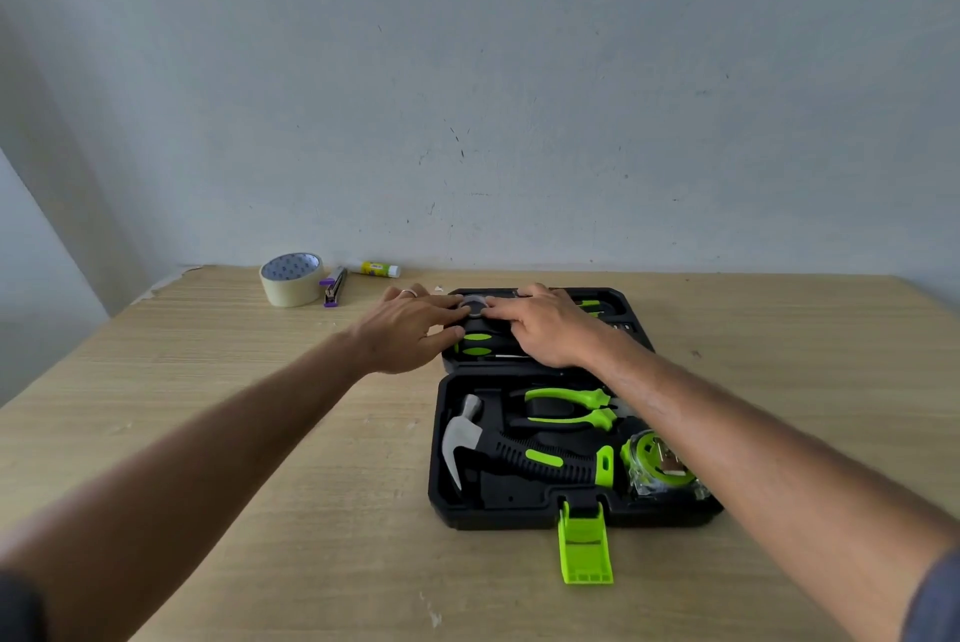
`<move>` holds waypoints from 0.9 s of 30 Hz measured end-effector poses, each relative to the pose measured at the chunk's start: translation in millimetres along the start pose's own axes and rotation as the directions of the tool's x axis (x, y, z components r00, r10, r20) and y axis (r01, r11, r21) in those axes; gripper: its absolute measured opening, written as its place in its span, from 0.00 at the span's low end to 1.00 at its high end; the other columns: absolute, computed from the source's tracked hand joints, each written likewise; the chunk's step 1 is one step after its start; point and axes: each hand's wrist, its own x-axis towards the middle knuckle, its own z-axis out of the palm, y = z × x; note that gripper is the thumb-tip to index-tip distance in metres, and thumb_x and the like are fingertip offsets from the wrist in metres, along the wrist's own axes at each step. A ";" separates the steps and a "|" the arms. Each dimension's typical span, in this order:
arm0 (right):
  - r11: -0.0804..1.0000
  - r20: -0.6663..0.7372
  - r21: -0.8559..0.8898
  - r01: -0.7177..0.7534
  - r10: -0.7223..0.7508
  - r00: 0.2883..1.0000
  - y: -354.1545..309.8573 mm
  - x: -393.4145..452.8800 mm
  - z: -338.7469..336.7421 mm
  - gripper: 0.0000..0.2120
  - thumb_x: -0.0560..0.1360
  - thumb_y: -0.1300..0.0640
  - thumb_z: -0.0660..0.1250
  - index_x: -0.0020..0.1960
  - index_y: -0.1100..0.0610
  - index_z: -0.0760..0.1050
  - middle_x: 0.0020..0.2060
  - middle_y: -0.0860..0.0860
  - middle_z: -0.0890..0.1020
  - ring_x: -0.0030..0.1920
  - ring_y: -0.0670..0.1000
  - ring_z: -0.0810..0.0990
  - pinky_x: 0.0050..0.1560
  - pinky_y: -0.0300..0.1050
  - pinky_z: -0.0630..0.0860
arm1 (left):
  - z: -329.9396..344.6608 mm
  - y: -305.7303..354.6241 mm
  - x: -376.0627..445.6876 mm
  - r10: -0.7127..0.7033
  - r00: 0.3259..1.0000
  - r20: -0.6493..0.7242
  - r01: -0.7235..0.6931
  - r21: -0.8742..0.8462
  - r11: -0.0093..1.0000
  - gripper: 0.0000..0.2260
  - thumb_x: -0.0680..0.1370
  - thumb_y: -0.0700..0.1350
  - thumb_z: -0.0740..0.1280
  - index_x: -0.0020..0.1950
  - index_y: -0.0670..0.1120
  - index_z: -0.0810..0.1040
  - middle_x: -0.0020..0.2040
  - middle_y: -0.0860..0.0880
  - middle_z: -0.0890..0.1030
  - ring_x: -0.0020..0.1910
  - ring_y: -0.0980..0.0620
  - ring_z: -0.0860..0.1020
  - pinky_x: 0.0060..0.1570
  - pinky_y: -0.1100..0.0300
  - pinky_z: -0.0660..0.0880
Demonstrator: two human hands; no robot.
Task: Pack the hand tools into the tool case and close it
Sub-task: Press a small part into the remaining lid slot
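Observation:
A black tool case point(441, 485) lies open flat on the wooden table, its green latch point(584, 545) hanging over the near edge. The near half holds a hammer point(514, 454), green-handled pliers point(566, 407) and a green tape measure point(657, 459). At the far half, my left hand point(410, 327) and my right hand point(545, 327) meet over a small round black roll point(474, 305), fingertips touching it from both sides. A black-and-green handled tool point(480, 345) lies under my hands, partly hidden.
At the back left of the table stand a roll of masking tape point(292, 280), a purple stapler point(333, 286) and a glue stick point(379, 269). A wall rises right behind the table's far edge.

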 end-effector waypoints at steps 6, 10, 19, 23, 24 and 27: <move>0.945 -0.249 0.296 -0.138 0.216 0.944 14.7 -21.8 -7.5 0.25 0.84 0.52 0.61 0.80 0.50 0.63 0.76 0.54 0.69 0.72 0.60 0.72 0.71 0.56 0.69 | 7.1 15.8 -8.2 -0.376 0.914 -0.151 0.258 -0.498 0.828 0.26 0.80 0.56 0.67 0.74 0.46 0.69 0.67 0.45 0.74 0.60 0.48 0.76 0.60 0.52 0.74; 0.826 -0.322 0.324 -0.462 0.555 0.767 44.1 -35.1 -12.1 0.26 0.81 0.48 0.63 0.75 0.58 0.65 0.69 0.60 0.72 0.68 0.63 0.70 0.63 0.56 0.72 | -4.1 8.5 10.5 -0.567 0.814 0.126 0.470 -0.717 0.515 0.20 0.77 0.59 0.69 0.54 0.43 0.77 0.48 0.42 0.82 0.36 0.49 0.81 0.37 0.55 0.78; 0.542 -0.018 0.629 -0.557 0.727 0.686 92.7 -33.9 -2.2 0.16 0.76 0.49 0.73 0.53 0.58 0.72 0.47 0.54 0.75 0.45 0.55 0.75 0.37 0.44 0.67 | -9.9 11.4 56.2 -0.563 0.765 0.313 0.600 -0.664 0.446 0.24 0.72 0.57 0.78 0.43 0.39 0.72 0.32 0.46 0.70 0.23 0.49 0.74 0.20 0.65 0.65; 0.479 0.019 0.710 -0.517 0.721 0.693 106.2 -29.4 -1.1 0.18 0.75 0.50 0.76 0.53 0.60 0.72 0.44 0.53 0.73 0.46 0.54 0.73 0.36 0.44 0.66 | -10.3 1.7 69.1 -0.532 0.767 0.360 0.617 -0.644 0.453 0.20 0.72 0.53 0.79 0.41 0.39 0.74 0.31 0.46 0.73 0.21 0.51 0.71 0.21 0.65 0.66; 0.467 0.026 0.728 -0.502 0.713 0.701 107.6 -29.2 -2.0 0.19 0.75 0.51 0.76 0.54 0.61 0.73 0.44 0.53 0.75 0.48 0.55 0.75 0.40 0.44 0.68 | -10.2 -3.0 71.2 -0.522 0.763 0.381 0.622 -0.652 0.434 0.20 0.72 0.52 0.79 0.42 0.39 0.75 0.33 0.45 0.74 0.21 0.52 0.72 0.21 0.64 0.67; 0.433 0.020 0.785 -0.442 0.696 0.717 107.6 -26.4 -5.5 0.20 0.75 0.52 0.76 0.60 0.64 0.77 0.52 0.55 0.80 0.54 0.56 0.79 0.52 0.44 0.72 | -11.0 -18.4 78.1 -0.475 0.764 0.438 0.632 -0.658 0.410 0.22 0.72 0.55 0.78 0.49 0.38 0.79 0.39 0.44 0.78 0.21 0.52 0.70 0.27 0.61 0.64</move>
